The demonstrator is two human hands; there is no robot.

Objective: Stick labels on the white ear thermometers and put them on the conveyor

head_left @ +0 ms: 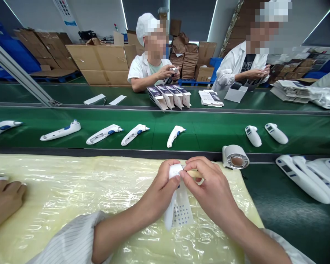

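Note:
My left hand point(161, 185) is closed around a white ear thermometer point(168, 217), which stands roughly upright over the padded work surface. Beside its body hangs a pale sheet point(182, 215) with rows of small dark dots, apparently held along with it. My right hand point(212, 181) pinches a thin tool with a pale yellow handle point(193, 173). The tool's tip is at the thermometer's upper end, where the fingertips of both hands meet. What exactly the tip touches is too small to make out.
Several white thermometers point(104, 134) lie spaced along the green conveyor belt point(159, 121). More thermometers point(305, 179) sit at right, near a roll of tape-like material point(235, 157). Clear plastic covers the yellow mat point(71, 190). Another person's hand point(5, 201) is at left; two co-workers handle boxes point(169, 96) opposite.

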